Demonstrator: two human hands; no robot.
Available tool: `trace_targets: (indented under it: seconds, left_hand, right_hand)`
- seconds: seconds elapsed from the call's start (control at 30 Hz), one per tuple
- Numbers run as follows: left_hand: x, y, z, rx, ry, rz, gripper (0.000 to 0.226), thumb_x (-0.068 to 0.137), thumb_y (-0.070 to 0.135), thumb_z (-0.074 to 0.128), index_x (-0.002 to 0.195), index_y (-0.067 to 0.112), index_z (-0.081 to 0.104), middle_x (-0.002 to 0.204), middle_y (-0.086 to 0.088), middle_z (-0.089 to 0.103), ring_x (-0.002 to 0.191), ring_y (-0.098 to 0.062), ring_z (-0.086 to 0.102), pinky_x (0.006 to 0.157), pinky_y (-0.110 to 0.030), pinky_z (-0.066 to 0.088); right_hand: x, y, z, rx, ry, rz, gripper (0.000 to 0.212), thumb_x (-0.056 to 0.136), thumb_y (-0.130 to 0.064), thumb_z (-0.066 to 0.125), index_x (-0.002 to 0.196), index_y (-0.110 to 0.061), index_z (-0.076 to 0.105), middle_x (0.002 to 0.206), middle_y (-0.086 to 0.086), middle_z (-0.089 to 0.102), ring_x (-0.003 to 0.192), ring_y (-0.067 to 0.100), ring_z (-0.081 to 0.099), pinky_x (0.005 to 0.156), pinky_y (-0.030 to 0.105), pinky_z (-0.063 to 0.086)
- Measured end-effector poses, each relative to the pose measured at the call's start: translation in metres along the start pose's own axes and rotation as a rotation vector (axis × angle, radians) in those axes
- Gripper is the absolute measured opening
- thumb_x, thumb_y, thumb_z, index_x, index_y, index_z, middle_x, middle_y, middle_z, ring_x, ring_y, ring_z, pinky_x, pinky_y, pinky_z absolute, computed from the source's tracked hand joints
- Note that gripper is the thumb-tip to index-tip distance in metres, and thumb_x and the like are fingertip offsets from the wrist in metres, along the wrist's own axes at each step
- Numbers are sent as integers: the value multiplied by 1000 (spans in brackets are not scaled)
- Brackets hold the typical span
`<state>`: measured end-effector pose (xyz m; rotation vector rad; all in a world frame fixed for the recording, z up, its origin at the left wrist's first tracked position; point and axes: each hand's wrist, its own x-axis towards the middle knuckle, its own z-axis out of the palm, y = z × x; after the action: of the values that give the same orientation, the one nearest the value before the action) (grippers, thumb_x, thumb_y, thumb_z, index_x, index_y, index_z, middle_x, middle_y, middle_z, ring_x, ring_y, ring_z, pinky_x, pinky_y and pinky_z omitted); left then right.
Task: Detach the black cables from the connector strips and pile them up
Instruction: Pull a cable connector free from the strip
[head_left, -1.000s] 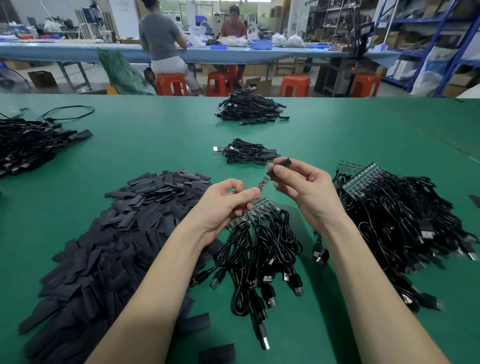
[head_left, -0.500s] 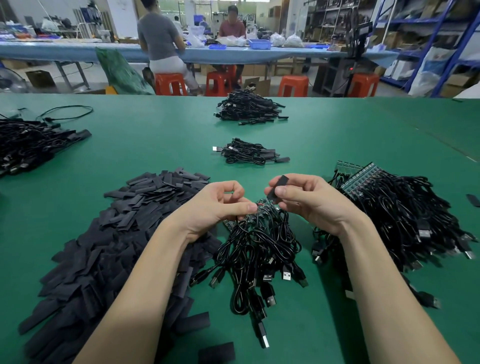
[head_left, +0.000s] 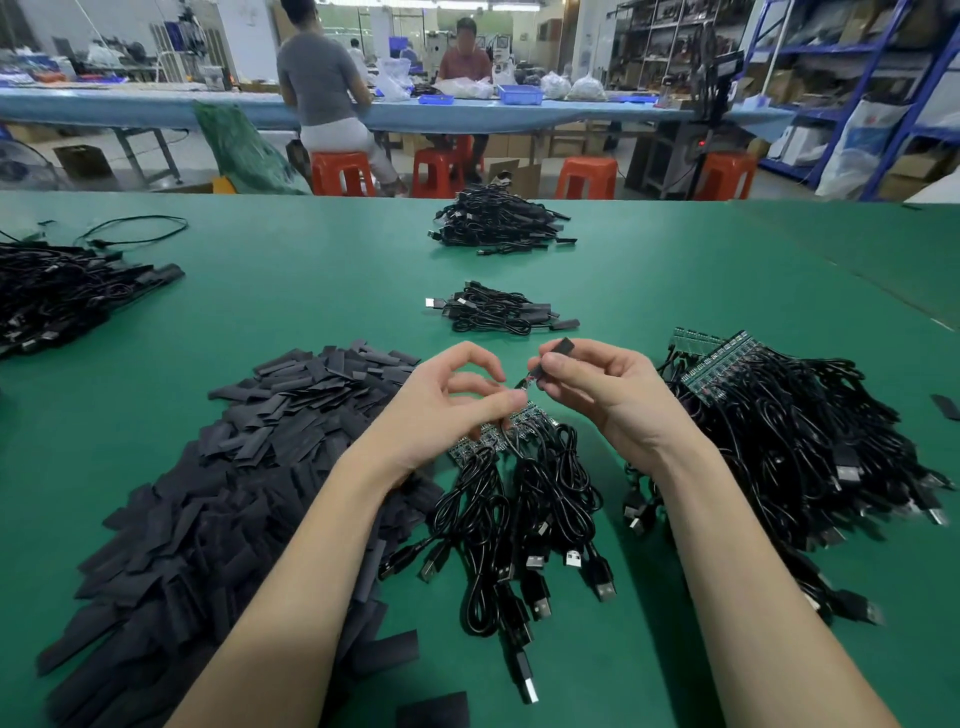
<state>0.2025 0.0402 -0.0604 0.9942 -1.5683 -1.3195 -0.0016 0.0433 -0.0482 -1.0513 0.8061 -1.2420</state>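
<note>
Head view: mid-detach, likely. Left hand (head_left: 447, 410) pinching a cable at the strip (head_left: 498, 434) on the table (head_left: 311, 301); right hand (head_left: 613, 395) pinching a black sleeve (head_left: 551, 356) at a cable end, just above the strip. Next, probably: pull free, drop onto the pile (head_left: 498, 312) beyond.

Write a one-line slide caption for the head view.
Left hand steadies a connector strip while right hand pinches a black sleeve above the green table.
</note>
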Motion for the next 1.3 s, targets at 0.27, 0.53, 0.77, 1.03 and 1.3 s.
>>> trace_targets:
  seconds: [0.27, 0.53, 0.77, 1.03, 1.3]
  left_hand:
    - [4, -8, 11, 159, 153, 204, 16, 81, 14, 84, 94, 21, 79, 85, 0, 78, 85, -12, 74, 80, -21, 57]
    - [2, -8, 11, 169, 127, 249, 20, 84, 11, 81, 94, 28, 80, 88, 5, 79, 83, -11, 75, 78, -19, 56]
    - [2, -7, 12, 166, 135, 284, 18, 83, 14, 81, 93, 29, 81, 86, 5, 79, 79, -12, 74, 77, -23, 57]
    - [2, -7, 12, 157, 134, 299, 19, 83, 13, 82, 92, 28, 80, 86, 6, 79, 78, -9, 74, 74, -17, 54]
    - [5, -5, 13, 88, 176, 277, 19, 80, 7, 83, 89, 23, 79, 84, 3, 78, 80, -9, 74, 75, -17, 55]
  right_hand:
    - [4, 1, -3, 32, 86, 27, 18, 69, -11, 81, 87, -6, 79, 89, 14, 76, 75, 15, 72, 72, 18, 57]
    - [3, -1, -5, 67, 67, 56, 30, 72, -10, 78, 101, -3, 73, 89, 14, 75, 81, 17, 72, 76, 19, 58]
    - [2, 0, -2, 75, 50, 53, 29, 71, -11, 79, 98, -3, 73, 88, 14, 76, 79, 15, 73, 74, 18, 57]
    - [2, -1, 0, 50, 27, 56, 28, 73, -10, 77, 99, -3, 72, 90, 15, 76, 80, 16, 73, 75, 19, 58]
    - [2, -1, 0, 59, 19, 31, 27, 72, -10, 79, 98, -4, 72, 91, 14, 76, 77, 16, 73, 75, 20, 58]
